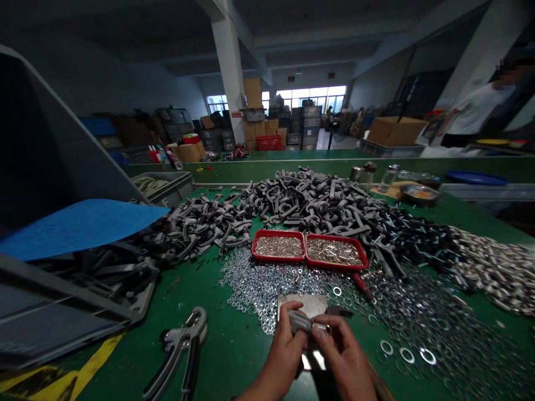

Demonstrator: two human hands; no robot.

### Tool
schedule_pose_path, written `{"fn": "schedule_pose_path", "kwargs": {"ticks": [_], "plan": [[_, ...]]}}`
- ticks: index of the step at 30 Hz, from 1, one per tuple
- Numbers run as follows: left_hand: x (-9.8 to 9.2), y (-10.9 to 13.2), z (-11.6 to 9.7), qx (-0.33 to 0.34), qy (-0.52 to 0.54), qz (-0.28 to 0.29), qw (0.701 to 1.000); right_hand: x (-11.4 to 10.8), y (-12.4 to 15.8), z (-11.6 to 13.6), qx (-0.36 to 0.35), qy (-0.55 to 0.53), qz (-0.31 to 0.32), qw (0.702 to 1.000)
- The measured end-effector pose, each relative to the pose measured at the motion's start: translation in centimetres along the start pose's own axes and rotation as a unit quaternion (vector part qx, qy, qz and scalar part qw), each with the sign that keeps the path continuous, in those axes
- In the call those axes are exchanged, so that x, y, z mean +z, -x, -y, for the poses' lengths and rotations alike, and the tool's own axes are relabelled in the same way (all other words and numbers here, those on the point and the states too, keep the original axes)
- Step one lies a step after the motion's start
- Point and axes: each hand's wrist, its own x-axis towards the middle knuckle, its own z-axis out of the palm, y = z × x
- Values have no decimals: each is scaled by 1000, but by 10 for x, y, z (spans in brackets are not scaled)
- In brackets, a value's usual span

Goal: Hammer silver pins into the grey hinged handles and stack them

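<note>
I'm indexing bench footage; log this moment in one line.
left hand: holding grey part; right hand: pinching ribbed metal piece; red trays: side by side

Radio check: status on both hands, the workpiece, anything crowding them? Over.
Left hand gripping grey elongated part. Right hand pinching silvery ribbed metal piece at its end. Close ahead: flat silvery metal plate, loose silvery metal rings.

The person's bare left hand (288, 341) and bare right hand (346, 352) are showing rounded fingers (337, 324), the left forearm (266, 376) also appearing bare nearby.
</note>
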Motion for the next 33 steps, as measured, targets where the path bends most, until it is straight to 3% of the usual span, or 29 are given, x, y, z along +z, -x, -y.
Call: {"fn": "schedule_pose_path", "kwargs": {"ticks": [2,6,8,9,10,12,15,19,22,24,26,29,31,33], "plan": [[-1,8,0,-33,6,61,998,-5,0,1,-34,58,33,997],[-12,22,-10,-35,37,262,964,-25,-1,7,-69,134,123,981],[-17,26,-13,-64,103,320,940,-30,-6,9,-72,164,184,966],[-18,26,-13,-92,129,321,934,-30,-12,9,-77,187,213,956],[-19,25,-11,-120,146,296,936,-27,-19,8,-94,227,231,942],[-19,22,-7,-135,167,181,960,-19,-42,6,-157,336,235,899],[-28,14,-6,-58,164,21,984,-6,-83,-1,-252,457,199,830],[-52,0,-17,0,82,-6,997,0,-119,-9,-264,477,219,809],[-61,-11,-21,26,30,-71,997,-3,-116,-6,-261,456,220,822],[-56,-14,-21,47,1,-119,992,-5,-100,-1,-240,421,205,850],[-46,-15,-22,82,-24,-127,988,-3,-78,1,-196,366,197,888],[-31,-12,-23,131,-53,-108,984,3,-47,-4,-56,148,224,962],[-26,-12,-22,134,-72,-103,983,6,-36,-11,37,-23,240,970],[-25,-16,-20,116,-86,-102,984,6,-35,-18,91,-114,246,958]]}}
